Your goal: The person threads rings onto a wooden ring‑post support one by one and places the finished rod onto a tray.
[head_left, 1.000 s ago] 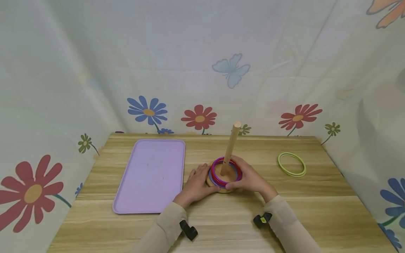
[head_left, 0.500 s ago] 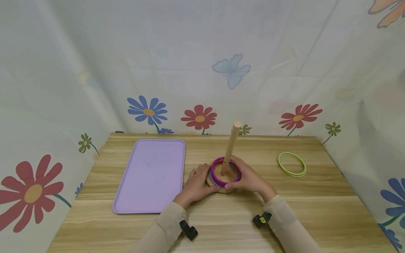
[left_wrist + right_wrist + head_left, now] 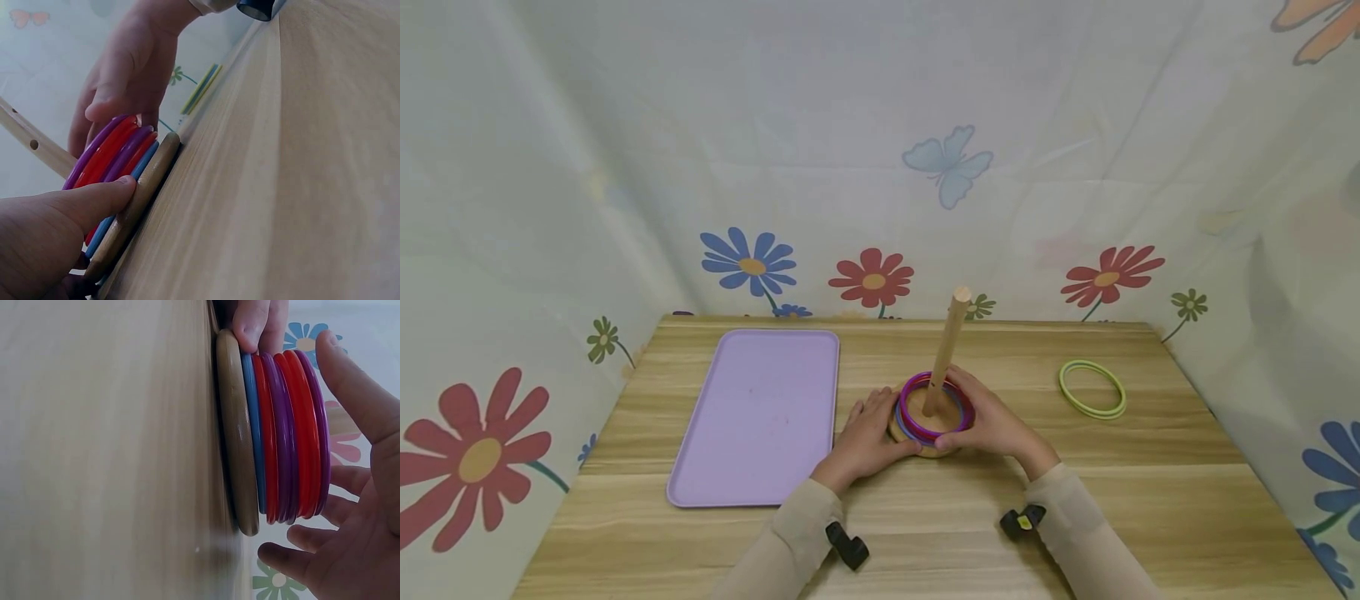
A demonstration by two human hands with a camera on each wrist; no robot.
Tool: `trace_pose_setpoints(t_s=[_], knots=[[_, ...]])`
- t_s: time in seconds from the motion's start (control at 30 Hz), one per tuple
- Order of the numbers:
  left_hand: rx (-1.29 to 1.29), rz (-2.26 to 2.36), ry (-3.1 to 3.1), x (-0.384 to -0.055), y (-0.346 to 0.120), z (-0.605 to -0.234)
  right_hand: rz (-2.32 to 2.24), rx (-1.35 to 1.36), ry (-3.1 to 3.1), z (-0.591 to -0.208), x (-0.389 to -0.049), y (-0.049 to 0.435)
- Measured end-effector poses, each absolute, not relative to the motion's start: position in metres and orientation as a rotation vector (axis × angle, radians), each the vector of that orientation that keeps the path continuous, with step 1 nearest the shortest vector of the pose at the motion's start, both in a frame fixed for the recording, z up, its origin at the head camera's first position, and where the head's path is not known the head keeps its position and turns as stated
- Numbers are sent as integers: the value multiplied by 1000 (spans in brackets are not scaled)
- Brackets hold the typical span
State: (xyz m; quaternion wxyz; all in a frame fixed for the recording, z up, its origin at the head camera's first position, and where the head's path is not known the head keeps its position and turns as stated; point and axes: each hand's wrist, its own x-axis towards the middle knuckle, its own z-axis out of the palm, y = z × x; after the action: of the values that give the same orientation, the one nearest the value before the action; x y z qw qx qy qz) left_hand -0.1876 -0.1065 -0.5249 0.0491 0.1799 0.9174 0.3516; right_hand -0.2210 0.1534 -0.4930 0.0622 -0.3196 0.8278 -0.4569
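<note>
A wooden ring-toss stand with an upright peg (image 3: 949, 350) and a round base (image 3: 140, 206) sits on the table. Several red, purple and blue rings (image 3: 290, 434) lie stacked around the peg on that base. At the stand's left side, my left hand (image 3: 871, 433) grips the base, its thumb (image 3: 115, 197) over the base edge and lowest rings; its other fingers are largely hidden. My right hand (image 3: 992, 421) surrounds the right side of the stack with thumb and fingers spread. In the right wrist view, its thumb (image 3: 350, 381) stands apart from the rings.
A lilac tray (image 3: 756, 417) lies left of the stand on the wooden table (image 3: 925, 542). Over to the right are yellow-green rings (image 3: 1092, 412), lying flat together. Flower-patterned cloth (image 3: 820, 125) hangs behind and beside the table.
</note>
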Motion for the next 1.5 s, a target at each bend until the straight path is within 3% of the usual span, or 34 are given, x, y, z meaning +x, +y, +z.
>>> trace_pose_setpoints(t_s=[1.07,1.5], knots=[[537,1068,2800,-189,-106,-526,-1308,-724,2636,-491,-212,200],[570,1094,2796,-187,-108,-526,-1318,-587,2732,-499,-212,240]])
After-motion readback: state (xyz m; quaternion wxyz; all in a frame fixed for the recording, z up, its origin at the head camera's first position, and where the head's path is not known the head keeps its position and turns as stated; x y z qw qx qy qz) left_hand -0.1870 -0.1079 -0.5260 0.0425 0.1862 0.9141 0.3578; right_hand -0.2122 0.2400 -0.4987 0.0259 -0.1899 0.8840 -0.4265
